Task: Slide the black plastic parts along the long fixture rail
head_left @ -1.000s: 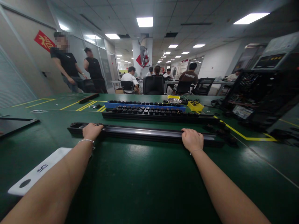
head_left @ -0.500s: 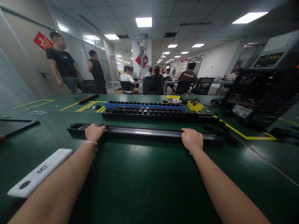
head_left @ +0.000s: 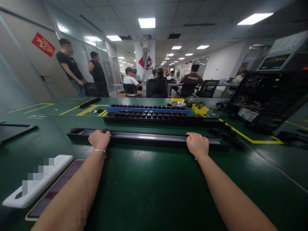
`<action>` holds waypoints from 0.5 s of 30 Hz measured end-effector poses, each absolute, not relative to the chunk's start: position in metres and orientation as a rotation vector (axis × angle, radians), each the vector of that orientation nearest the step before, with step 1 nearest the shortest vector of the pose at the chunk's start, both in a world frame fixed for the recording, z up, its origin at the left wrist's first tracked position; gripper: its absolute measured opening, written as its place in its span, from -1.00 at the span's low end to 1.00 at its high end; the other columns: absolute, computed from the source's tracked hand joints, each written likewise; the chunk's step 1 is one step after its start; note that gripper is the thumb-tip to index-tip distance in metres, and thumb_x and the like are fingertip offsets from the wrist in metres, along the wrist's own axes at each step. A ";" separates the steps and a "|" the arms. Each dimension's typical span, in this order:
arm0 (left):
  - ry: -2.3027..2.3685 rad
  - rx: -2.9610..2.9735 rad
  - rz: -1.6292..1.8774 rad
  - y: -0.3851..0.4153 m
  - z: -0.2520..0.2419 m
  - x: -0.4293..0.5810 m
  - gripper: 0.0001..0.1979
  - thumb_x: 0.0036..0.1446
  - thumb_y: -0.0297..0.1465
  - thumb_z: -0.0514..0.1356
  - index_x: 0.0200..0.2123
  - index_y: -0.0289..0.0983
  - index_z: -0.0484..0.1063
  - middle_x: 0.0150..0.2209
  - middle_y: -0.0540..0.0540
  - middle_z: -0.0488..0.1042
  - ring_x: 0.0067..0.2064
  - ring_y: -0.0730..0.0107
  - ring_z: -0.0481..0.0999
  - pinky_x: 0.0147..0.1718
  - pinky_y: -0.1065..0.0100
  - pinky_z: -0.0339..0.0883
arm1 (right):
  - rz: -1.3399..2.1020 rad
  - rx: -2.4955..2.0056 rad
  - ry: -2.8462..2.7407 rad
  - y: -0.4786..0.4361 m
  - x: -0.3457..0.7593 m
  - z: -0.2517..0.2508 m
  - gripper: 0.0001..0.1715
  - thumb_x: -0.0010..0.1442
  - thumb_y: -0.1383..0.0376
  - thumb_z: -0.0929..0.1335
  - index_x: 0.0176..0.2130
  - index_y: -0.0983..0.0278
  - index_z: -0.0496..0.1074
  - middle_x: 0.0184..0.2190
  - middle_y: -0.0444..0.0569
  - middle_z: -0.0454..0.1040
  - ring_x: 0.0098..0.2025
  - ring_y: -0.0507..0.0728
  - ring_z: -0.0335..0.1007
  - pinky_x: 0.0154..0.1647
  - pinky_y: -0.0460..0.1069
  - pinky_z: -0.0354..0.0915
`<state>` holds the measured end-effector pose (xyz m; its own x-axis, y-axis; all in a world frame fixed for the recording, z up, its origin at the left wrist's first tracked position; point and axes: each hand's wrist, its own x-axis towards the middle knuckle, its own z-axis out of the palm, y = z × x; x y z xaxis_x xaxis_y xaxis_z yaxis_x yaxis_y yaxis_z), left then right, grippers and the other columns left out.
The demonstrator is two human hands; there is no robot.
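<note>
A long black channel (head_left: 149, 142) with a shiny strip inside lies across the green table in front of me. My left hand (head_left: 99, 141) is closed over its left portion, thumb and fingers bent. A small black part (head_left: 105, 131) shows at those fingertips; its underside is hidden. Farther right, my right hand (head_left: 197, 144) grips the same channel by its near wall, fingers curled over the edge. Just beyond stands another black channel (head_left: 144, 121), with rows of small round black parts around it and a blue strip (head_left: 149, 109) behind.
A white bar (head_left: 38, 183) and a phone (head_left: 55, 189) lie by my left forearm. At the back are a yellow bin (head_left: 200, 109) and a metal dish (head_left: 178, 104). An open computer case (head_left: 255, 96) stands right. Several people sit or stand beyond the table.
My left hand has slid slightly right along the channel, the small black part moving with it. My right hand stays put. The phone has come into sight as my left forearm shifted right.
</note>
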<state>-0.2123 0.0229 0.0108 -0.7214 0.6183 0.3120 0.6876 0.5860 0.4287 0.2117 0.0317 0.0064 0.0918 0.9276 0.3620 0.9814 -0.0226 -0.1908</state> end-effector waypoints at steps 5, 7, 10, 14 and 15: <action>-2.681 -1.066 -0.851 0.029 0.006 -0.208 -0.59 -0.10 -0.23 0.10 -0.28 -0.42 0.48 -0.25 -0.38 0.51 -0.12 -0.06 0.44 -0.12 0.13 0.24 | -0.186 -1.983 -1.871 0.031 0.212 0.007 -0.53 0.18 0.31 0.08 -0.09 0.19 0.44 -0.07 -0.06 0.45 -0.02 0.12 0.26 -0.06 0.08 0.04; -2.673 -1.053 -0.845 0.031 0.003 -0.206 -0.59 -0.09 -0.24 0.09 -0.27 -0.44 0.46 -0.21 -0.40 0.49 -0.09 -0.06 0.42 -0.09 0.13 0.22 | -0.187 -1.979 -1.865 0.032 0.211 0.007 -0.53 0.18 0.31 0.08 -0.10 0.19 0.44 -0.07 -0.05 0.45 -0.01 0.13 0.26 -0.06 0.08 0.03; -2.637 -1.030 -0.859 0.034 -0.004 -0.202 -0.58 -0.06 -0.26 0.07 -0.22 -0.47 0.41 -0.15 -0.43 0.45 -0.04 -0.06 0.37 -0.04 0.12 0.17 | -0.185 -1.982 -1.860 0.033 0.211 0.006 -0.53 0.17 0.31 0.08 -0.11 0.19 0.45 -0.07 -0.04 0.46 -0.01 0.14 0.26 -0.05 0.08 0.03; -2.597 -1.035 -0.878 0.035 -0.009 -0.198 -0.57 -0.04 -0.27 0.05 -0.18 -0.49 0.37 -0.12 -0.43 0.42 -0.01 -0.06 0.34 -0.02 0.10 0.14 | -0.188 -1.980 -1.862 0.034 0.212 0.005 -0.54 0.16 0.31 0.09 -0.10 0.19 0.44 -0.06 -0.05 0.45 -0.01 0.13 0.26 -0.05 0.08 0.04; -2.594 -1.042 -0.879 0.035 -0.009 -0.197 -0.57 -0.03 -0.26 0.05 -0.18 -0.49 0.36 -0.12 -0.43 0.42 -0.01 -0.07 0.33 -0.02 0.09 0.13 | -0.192 -1.980 -1.860 0.034 0.212 0.005 -0.54 0.16 0.31 0.09 -0.10 0.18 0.44 -0.06 -0.06 0.45 0.00 0.13 0.26 -0.05 0.08 0.04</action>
<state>-0.1973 0.0345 -0.0094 -0.7278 0.5594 0.3967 0.6853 0.5719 0.4509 0.2121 0.0339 0.0048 0.0975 0.9218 0.3753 0.9789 -0.0208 -0.2032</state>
